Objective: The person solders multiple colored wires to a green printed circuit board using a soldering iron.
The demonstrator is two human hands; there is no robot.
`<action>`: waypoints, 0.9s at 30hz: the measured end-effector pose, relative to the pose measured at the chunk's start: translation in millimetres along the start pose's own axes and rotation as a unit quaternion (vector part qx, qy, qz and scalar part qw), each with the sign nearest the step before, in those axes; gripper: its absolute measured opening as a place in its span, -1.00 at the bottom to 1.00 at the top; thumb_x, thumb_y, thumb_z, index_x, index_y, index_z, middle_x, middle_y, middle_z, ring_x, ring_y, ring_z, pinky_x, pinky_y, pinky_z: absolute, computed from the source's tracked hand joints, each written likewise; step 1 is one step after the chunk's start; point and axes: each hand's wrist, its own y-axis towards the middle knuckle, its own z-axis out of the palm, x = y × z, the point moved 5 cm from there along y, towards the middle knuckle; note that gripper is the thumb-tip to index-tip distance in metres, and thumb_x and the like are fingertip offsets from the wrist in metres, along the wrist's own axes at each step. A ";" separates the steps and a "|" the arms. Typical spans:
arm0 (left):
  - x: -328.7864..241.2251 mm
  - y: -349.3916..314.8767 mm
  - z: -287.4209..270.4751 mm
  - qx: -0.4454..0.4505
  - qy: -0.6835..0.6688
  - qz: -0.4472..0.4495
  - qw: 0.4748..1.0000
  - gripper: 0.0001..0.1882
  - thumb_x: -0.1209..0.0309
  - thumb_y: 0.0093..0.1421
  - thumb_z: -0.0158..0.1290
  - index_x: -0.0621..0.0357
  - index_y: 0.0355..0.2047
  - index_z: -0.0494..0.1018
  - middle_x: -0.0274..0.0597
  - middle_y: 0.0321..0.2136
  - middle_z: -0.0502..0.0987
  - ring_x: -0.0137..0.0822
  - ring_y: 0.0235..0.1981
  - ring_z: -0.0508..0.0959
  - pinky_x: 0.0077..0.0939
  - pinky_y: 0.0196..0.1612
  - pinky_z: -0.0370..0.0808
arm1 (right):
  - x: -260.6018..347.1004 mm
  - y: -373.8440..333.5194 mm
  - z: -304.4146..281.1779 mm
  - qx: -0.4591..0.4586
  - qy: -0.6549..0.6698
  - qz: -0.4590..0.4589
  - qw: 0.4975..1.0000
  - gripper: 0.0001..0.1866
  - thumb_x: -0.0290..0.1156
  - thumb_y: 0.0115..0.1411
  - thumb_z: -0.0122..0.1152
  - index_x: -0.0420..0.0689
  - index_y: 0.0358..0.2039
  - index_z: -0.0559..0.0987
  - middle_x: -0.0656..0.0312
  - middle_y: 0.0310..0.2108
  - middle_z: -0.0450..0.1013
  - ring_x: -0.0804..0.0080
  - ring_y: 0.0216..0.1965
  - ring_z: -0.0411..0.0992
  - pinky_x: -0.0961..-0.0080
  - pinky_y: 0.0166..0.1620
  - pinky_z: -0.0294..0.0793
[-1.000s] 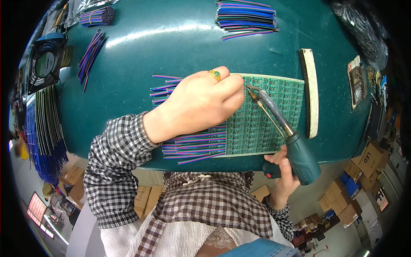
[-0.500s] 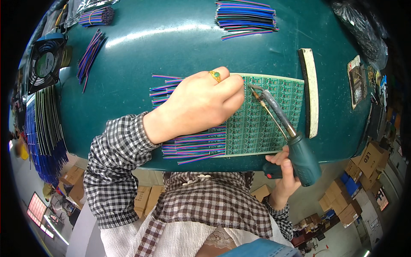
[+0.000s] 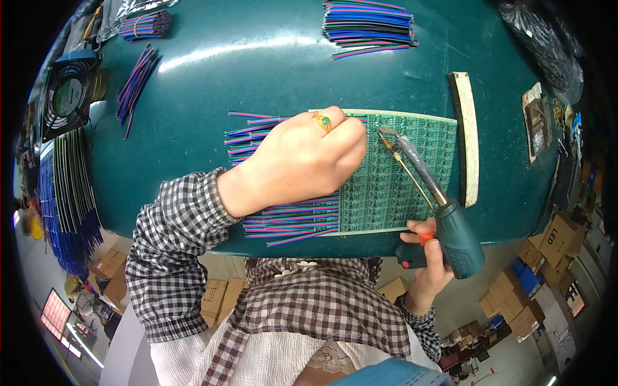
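Note:
My right hand (image 3: 432, 273) is closed round the handle of a dark green soldering gun (image 3: 458, 241) with a red trigger. Its tip points left, over the upper part of a green circuit board panel (image 3: 393, 193), and a thin brass-coloured tube runs alongside the barrel. My left hand (image 3: 299, 157), a ring on one finger, rests over the panel's left part with its fingers curled in a pinch close to the tip. What the fingertips hold is hidden beneath the hand. Thin multicoloured wires (image 3: 290, 217) lie in rows across the panel's left side, above and below my left wrist.
A wire bundle (image 3: 368, 26) lies at the far side of the green table (image 3: 244, 77). More wires (image 3: 135, 87), a tied bundle (image 3: 147, 26) and a fan (image 3: 67, 96) are at the left. A pale bar (image 3: 468, 141) stands right of the panel. Wires hang off the left edge (image 3: 67, 199).
The soldering gun's tip has shifted slightly right, away from my left fingers. On my right hand a finger has moved, and the red trigger now shows. My left hand has barely moved.

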 end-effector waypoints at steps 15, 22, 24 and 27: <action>0.3 -1.8 0.6 -0.003 -0.004 -0.008 1.000 -0.65 0.50 -0.07 0.10 0.36 -0.22 0.51 -0.22 -0.39 0.41 -0.34 -0.42 0.48 -0.53 -0.45 0.49 | 2.2 0.4 2.0 0.013 0.037 0.005 0.999 -0.81 -0.54 0.17 0.15 -0.41 -0.25 0.53 0.02 -0.34 0.49 0.27 -0.30 0.52 0.34 -0.19 0.61; -0.2 -0.7 -0.5 -0.008 -0.002 -0.003 1.000 -0.65 0.50 -0.07 0.10 0.35 -0.22 0.51 -0.23 -0.40 0.39 -0.34 -0.44 0.46 -0.53 -0.45 0.48 | 2.2 0.3 2.8 0.018 0.027 0.007 0.999 -0.83 -0.54 0.17 0.14 -0.39 -0.28 0.55 0.02 -0.37 0.51 0.27 -0.31 0.52 0.34 -0.17 0.56; 0.2 0.0 -0.6 -0.005 -0.004 -0.002 1.000 -0.65 0.49 -0.07 0.10 0.35 -0.22 0.51 -0.23 -0.41 0.39 -0.35 -0.44 0.46 -0.53 -0.46 0.48 | 0.9 -0.4 2.4 0.005 0.031 0.018 0.999 -0.84 -0.54 0.17 0.15 -0.39 -0.29 0.55 0.03 -0.37 0.51 0.26 -0.31 0.52 0.33 -0.17 0.56; 1.0 0.5 -0.9 -0.004 -0.003 0.000 1.000 -0.66 0.49 -0.07 0.10 0.33 -0.22 0.51 -0.24 -0.41 0.38 -0.36 -0.45 0.46 -0.54 -0.46 0.48 | 1.7 -0.2 3.5 0.004 0.031 0.016 0.999 -0.84 -0.53 0.17 0.15 -0.39 -0.29 0.55 0.03 -0.37 0.51 0.26 -0.33 0.53 0.34 -0.18 0.56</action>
